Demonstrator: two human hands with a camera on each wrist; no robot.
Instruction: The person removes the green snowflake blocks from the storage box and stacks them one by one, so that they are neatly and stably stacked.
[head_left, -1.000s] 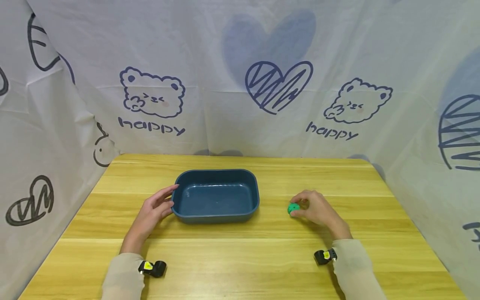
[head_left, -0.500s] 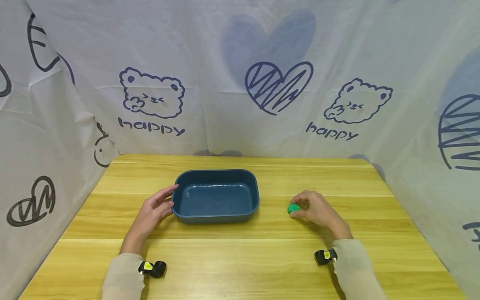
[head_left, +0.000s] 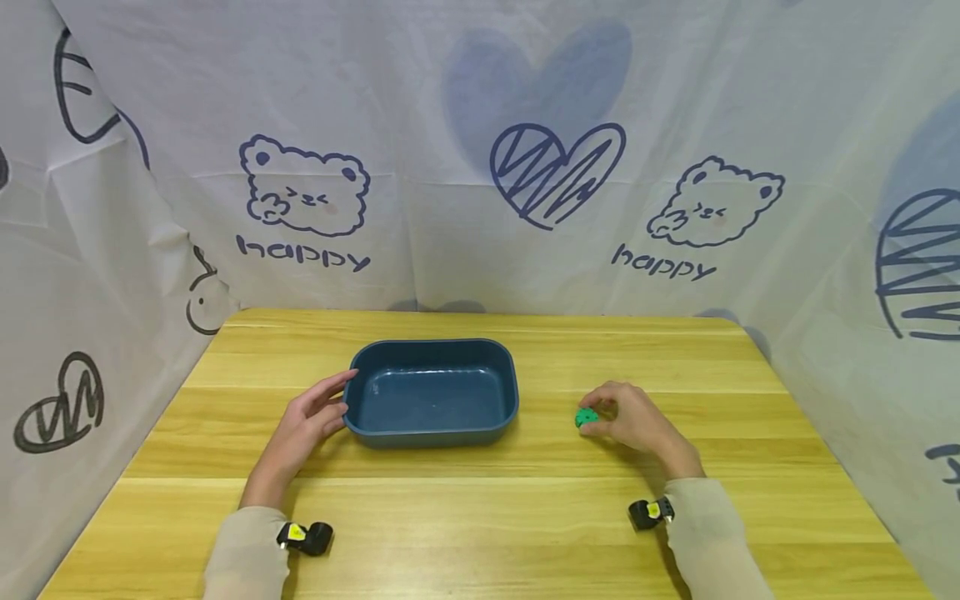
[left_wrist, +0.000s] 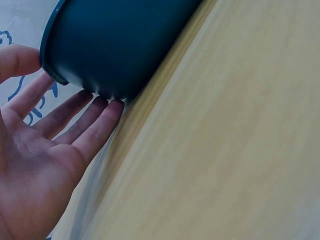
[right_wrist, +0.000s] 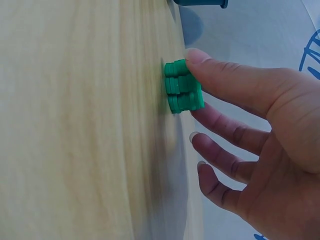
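Observation:
A dark blue rectangular bin (head_left: 432, 400) stands left of the table's centre with nothing in it. My left hand (head_left: 303, 425) is at its left end, its fairly straight fingertips touching the outer wall (left_wrist: 112, 55) and the thumb at the rim in the left wrist view. To the right of the bin, my right hand (head_left: 637, 421) pinches a small stack of green notched discs (head_left: 587, 417) between thumb and index finger. In the right wrist view the stack (right_wrist: 181, 90) sits close against the tabletop, and the other fingers curl loosely below it.
The wood-grain table (head_left: 450, 525) reaches back to a white cloth backdrop (head_left: 435, 208) printed with bears and hearts. More cloth hangs along both sides. Each sleeve carries a small black camera, one at the left wrist (head_left: 306, 537) and one at the right wrist (head_left: 649, 513).

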